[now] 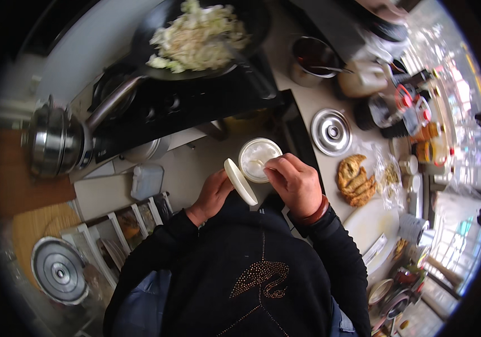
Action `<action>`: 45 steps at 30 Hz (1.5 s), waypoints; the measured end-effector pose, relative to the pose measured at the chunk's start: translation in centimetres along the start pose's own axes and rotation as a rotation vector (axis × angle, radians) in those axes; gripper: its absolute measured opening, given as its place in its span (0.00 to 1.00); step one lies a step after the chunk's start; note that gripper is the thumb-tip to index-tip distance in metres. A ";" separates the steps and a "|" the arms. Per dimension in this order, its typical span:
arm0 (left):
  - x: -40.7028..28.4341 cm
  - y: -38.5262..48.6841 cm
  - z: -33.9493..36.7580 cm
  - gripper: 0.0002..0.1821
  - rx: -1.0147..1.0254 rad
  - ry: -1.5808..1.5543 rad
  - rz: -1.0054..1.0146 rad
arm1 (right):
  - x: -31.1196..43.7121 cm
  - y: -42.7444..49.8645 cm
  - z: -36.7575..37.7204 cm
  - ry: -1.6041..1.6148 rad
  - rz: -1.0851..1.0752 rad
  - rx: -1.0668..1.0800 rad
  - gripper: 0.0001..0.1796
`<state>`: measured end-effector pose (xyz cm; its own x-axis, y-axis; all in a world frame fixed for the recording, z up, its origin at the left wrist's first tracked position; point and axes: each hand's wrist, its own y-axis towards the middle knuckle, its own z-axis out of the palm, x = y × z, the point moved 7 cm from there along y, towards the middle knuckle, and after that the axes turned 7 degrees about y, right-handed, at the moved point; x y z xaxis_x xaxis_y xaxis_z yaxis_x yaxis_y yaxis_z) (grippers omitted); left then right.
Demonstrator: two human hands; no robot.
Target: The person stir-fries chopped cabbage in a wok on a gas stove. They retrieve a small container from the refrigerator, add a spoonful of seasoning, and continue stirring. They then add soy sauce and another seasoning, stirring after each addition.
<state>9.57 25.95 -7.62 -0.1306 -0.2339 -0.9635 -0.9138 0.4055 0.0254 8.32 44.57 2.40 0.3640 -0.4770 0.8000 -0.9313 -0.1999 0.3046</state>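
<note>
My left hand (213,196) grips a round cream-coloured lid (240,182), held tilted on its edge. Right beside the lid is a round tub of white granular stuff (260,156), its top uncovered. Over the tub's right rim, my right hand (293,175) pinches a small pale spoon (257,163) whose bowl is in the white stuff. What supports the tub is hidden. Beyond my hands, a dark wok (139,54) holds chopped cabbage (200,38), with a black-handled spatula (248,69) resting in it.
The wok stands on a black gas hob (190,94). Along the right counter are a metal pot (307,76), a metal lid (331,132), browned fried pieces (355,181), sauce bottles (428,131) and a knife (375,248) on a white board. A steel pot (51,143) stands at left.
</note>
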 end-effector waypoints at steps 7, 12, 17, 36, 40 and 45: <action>1.7 -4.8 -11.5 0.12 -0.212 -0.030 -0.060 | 5.2 7.1 9.8 0.074 -0.050 0.134 0.07; 1.0 -5.4 -16.1 0.13 -0.329 0.080 0.012 | 7.1 10.7 14.1 0.203 0.020 0.211 0.05; 1.0 -4.4 -17.7 0.13 -0.381 0.035 -0.038 | 5.5 12.3 16.3 0.470 0.449 0.341 0.04; -1.6 4.3 -19.2 0.16 -0.462 -0.333 -0.032 | 2.7 27.4 4.9 0.749 0.471 0.112 0.07; -1.2 3.5 -19.7 0.16 -0.508 -0.310 -0.069 | 1.2 33.5 2.7 0.485 0.282 0.010 0.07; -0.3 1.5 -20.3 0.15 -0.561 -0.230 -0.181 | -2.7 38.6 4.8 0.188 0.280 -0.048 0.08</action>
<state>0.40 8.71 -1.90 0.0742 -0.0338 -0.9967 -0.9844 -0.1625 -0.0678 -28.58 34.02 9.47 0.0889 -0.3403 0.9361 -0.9960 -0.0405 0.0799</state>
